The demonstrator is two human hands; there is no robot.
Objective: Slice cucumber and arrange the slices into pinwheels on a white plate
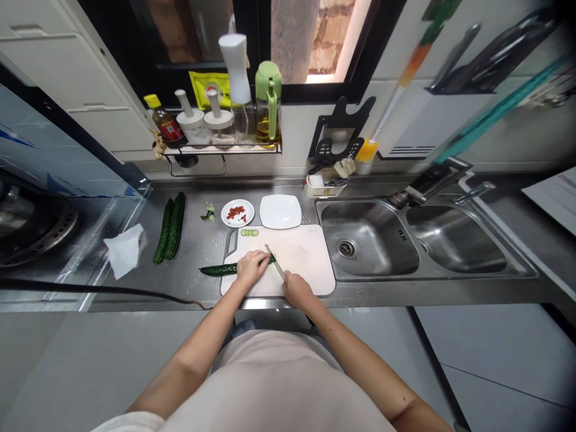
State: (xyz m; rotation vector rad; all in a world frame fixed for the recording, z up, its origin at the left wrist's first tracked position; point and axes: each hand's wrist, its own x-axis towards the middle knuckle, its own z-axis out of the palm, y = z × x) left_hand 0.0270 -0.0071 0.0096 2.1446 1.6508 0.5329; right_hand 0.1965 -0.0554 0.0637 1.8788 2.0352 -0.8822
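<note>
Well to the left of the cutting board (310, 258), a crumpled white paper (124, 251) lies on the steel counter (198, 234), and nearer the board are two whole cucumbers (175, 225) side by side. A strip of counter between this pair and the board leaves room to move, with a few green scraps (208, 212) toward the board's back-left corner. Behind the board, close to its back edge, stand a round plate (224, 214) of chopped red pieces (236, 213) and, to its right, a squarish white plate (280, 212). The board's front edge runs close to the counter's front edge; its right edge sits just beside the sink (378, 240). The broadest open surface on the board is right of the blade.

The long cucumber (218, 270) lies across the board's left half, its far left end jutting past that edge — dark green, glossy and bumpy-skinned. Its pale-fleshed slices (249, 233) overlap in a short row near the board's back edge. Over the board, the left hand (252, 268) has its fingers curled down around the cucumber, near its right end; right of it, the right hand (297, 290) is closed round the handle of the knife (275, 262) — blade slanting back and left.
</note>
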